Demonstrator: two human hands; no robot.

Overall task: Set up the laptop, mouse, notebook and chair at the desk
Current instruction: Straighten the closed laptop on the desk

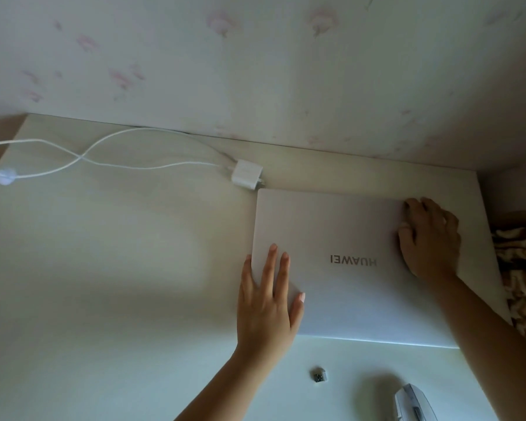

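1. Both hands lie on the closed laptop (362,268): the left hand (268,302) is flat with straight fingers pressed on the lid's left edge, thumb spread, gripping nothing; the right hand (428,238) rests on the lid's far right part with fingers bent, and whether they hook over the back edge I cannot tell.
2. Beneath them the desk (104,284) runs up to the wall, and the laptop sits towards its far right corner, lid shut, its logo reading upside down from where the person stands.
3. Placing the laptop looks like the step in hand. Next, I'd say, it needs squaring to the desk's front edge and the lid raised, one hand holding the base down.
4. Near the back edge a white charger (246,177) lies just beside the laptop's far left corner, its cable (110,153) trailing off the left edge.
5. By the front edge the mouse (415,404) waits unused.
6. Left of the mouse sits a tiny metal piece (319,375), too small to identify.
7. Notebook and chair are out of sight.
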